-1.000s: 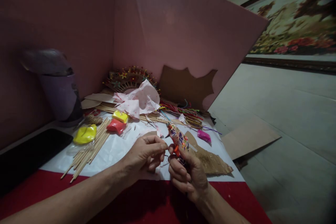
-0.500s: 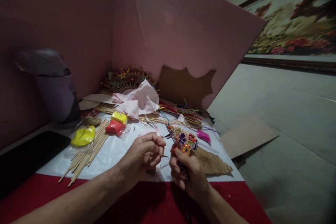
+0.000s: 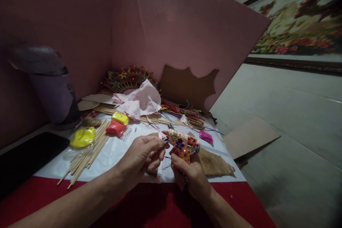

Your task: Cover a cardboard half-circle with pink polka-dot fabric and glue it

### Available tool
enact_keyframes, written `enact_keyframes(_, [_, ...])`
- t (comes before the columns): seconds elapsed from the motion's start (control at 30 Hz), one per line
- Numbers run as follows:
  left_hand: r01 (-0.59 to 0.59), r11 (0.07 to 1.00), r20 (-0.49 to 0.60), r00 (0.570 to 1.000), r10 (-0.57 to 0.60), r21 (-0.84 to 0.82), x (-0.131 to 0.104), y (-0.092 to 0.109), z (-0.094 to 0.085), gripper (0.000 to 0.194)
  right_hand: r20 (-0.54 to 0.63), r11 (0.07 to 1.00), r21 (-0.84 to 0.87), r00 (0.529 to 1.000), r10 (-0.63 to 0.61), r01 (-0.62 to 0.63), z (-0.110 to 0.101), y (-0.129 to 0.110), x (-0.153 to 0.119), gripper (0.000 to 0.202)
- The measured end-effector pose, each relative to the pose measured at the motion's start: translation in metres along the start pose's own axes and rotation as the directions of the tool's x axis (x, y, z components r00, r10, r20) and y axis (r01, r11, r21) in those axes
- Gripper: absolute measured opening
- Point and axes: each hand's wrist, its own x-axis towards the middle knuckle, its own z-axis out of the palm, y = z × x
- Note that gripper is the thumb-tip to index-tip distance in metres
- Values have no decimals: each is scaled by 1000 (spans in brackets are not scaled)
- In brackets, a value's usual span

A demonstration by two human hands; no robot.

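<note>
My right hand [image 3: 188,176] is wrapped round the handle of a flower-patterned hot glue gun [image 3: 179,142], whose small light glows orange. The gun's orange nozzle points left, over the fingertips of my left hand [image 3: 146,153]. Those fingers are pinched together on a small dark bit at the tips, too small to name. Under and beside the hands lies a white sheet [image 3: 109,160] with thin pink-dotted strips on it. To the right of the gun is a torn piece of brown cardboard [image 3: 216,162].
Left of my hands lie bamboo sticks [image 3: 89,155], yellow clay [image 3: 82,137], red clay [image 3: 116,128] and a dark phone-like slab [image 3: 32,156]. Pink clay [image 3: 205,136] sits at the right. Behind are pink-dotted cloth [image 3: 141,99], coloured pipe cleaners [image 3: 192,115] and a purple bin [image 3: 55,96].
The glue gun has turned more level, its nozzle now over my left fingertips. My left hand has shifted slightly and its fingers pinch more tightly near the nozzle.
</note>
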Motion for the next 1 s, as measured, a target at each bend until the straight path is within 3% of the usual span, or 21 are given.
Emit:
enact_keyframes(0.37, [9,1000,-19,1000,-10,-15,-1,3,2,22,8,1000,-7,1000,-3,3,-2,-1,0,38])
enact_keyframes(0.63, [61,998,72,996,-60,-17,5,-4,-10,28,54,1000,-9,998,-13,13,-4,-1,1,32])
enact_keyframes(0.8, [56,998,95,994,-57,15,2,-1,-7,29,59,999,-38,998,-5,7,-3,-3,1,33])
enact_keyframes(1.0, [37,999,42,998,-38,22,1,4,-3,24,23,999,-38,1000,-8,9,-2,-2,0,33])
